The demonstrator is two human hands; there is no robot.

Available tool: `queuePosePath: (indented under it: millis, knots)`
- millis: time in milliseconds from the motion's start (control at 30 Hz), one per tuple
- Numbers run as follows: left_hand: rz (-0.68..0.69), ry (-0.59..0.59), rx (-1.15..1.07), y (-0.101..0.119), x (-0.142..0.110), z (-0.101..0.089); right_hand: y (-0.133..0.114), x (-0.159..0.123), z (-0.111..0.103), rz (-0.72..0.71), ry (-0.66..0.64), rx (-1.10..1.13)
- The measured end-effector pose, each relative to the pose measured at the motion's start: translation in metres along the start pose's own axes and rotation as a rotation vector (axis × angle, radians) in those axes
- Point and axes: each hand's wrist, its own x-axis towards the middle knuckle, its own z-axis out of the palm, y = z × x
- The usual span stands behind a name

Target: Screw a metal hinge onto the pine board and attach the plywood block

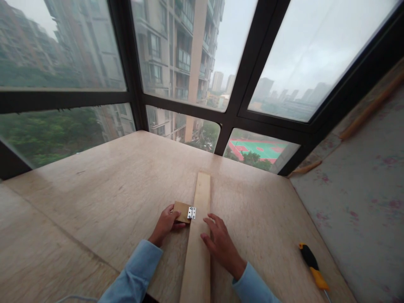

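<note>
A long pale wooden board (198, 252) lies lengthwise on the stone sill, pointing away from me. Against its left edge is a small brown wooden block (182, 210), joined to the board by a silver hinge (191, 212) with dark screw holes or screws. My left hand (168, 223) grips the block, thumb on top and fingers underneath. Over the board's right edge hovers or rests my right hand (219, 242), fingers apart and holding nothing; whether it touches the wood I cannot tell.
A yellow and black screwdriver (312, 265) lies at the right, near the floral-papered wall (360, 202). Dark-framed windows (186, 103) border the beige stone sill (104, 193) at the back. A pale cable (75, 298) shows at the bottom left.
</note>
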Motion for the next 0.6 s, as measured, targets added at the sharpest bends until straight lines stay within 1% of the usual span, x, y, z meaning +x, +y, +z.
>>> queuePosePath:
  millis: [167, 233, 333, 467, 600]
  knots:
    - [0.072, -0.043, -0.008, -0.009, 0.006, -0.005, -0.017, 0.035, 0.002, -0.123, -0.045, -0.026]
    - [0.095, -0.068, 0.001, -0.012, 0.008, -0.007, -0.025, 0.051, 0.006, -0.135, -0.065, -0.036]
    - [0.098, -0.093, 0.004, -0.015, 0.01, -0.009, -0.035, 0.069, 0.012, -0.109, -0.095, -0.076]
    - [0.098, -0.091, -0.012, -0.016, 0.012, -0.01, -0.037, 0.082, 0.016, -0.084, -0.139, -0.135]
    - [0.08, -0.09, -0.006, -0.014, 0.012, -0.009, -0.031, 0.082, 0.014, -0.091, -0.147, -0.122]
